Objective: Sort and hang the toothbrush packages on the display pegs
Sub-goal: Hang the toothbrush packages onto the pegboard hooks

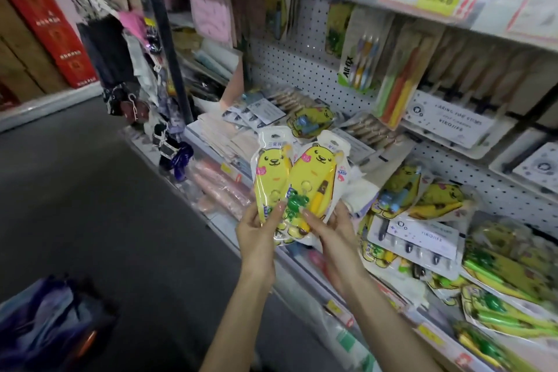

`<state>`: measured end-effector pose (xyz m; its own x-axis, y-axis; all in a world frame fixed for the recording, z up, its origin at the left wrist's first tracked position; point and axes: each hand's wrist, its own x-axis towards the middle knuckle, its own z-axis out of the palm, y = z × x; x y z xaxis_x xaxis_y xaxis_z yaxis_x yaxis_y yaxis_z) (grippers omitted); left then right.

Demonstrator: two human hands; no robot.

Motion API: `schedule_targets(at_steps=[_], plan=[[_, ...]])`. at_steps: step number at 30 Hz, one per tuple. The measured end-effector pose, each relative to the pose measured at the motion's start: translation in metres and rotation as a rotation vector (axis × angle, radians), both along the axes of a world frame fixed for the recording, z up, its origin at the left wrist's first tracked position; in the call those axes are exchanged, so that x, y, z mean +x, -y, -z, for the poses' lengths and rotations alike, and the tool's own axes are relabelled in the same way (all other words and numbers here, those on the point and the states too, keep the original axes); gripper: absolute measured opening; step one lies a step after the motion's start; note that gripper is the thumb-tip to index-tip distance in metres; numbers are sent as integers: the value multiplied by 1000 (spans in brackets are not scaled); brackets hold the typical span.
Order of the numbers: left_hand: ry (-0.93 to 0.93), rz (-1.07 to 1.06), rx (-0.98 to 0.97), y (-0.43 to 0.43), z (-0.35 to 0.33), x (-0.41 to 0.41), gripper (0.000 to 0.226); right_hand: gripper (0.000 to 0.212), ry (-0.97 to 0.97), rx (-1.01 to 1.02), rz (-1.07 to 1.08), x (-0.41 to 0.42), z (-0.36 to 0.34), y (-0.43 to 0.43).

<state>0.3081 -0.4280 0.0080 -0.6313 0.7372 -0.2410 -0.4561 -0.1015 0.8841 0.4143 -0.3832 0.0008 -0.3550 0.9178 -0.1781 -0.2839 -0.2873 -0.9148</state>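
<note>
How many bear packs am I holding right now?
2: the left pack in the left hand, and the right pack in the right hand, overlapping it. Others may be hidden behind.

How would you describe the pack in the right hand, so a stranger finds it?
Before the pegboard, the left hand and right hand each hold a yellow bear pack. The right pack overlaps the left pack; only it shows a brown-tipped yellow brush.

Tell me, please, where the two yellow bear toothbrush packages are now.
Centre of the head view: the yellow bear toothbrush packages overlap upright, held at their lower ends by the left hand and right hand, in front of the shelf.
</note>
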Motion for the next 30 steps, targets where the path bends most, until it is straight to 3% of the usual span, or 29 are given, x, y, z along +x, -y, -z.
schedule_targets(at_steps=[4, 9, 12, 20, 25, 30], plan=[[-27, 59, 31, -22, -11, -45, 24, 59, 59, 94, 17, -40, -15, -21], [105, 67, 67, -42, -19, -102, 29, 63, 33, 67, 20, -76, -26, -50], [149, 144, 39, -53, -25, -119, 25, 84, 16, 52, -6, -87, -31, -65], [164, 264, 63, -82, -33, -145, 31, 42, 24, 55, -62, -105, -29, -115], [71, 288, 52, -113, -38, -161, 38, 53, 96, 197, -65, -121, -42, -148], [9, 347, 39, -145, -29, -167, 45, 34, 199, 269, -36, -122, -44, -180]])
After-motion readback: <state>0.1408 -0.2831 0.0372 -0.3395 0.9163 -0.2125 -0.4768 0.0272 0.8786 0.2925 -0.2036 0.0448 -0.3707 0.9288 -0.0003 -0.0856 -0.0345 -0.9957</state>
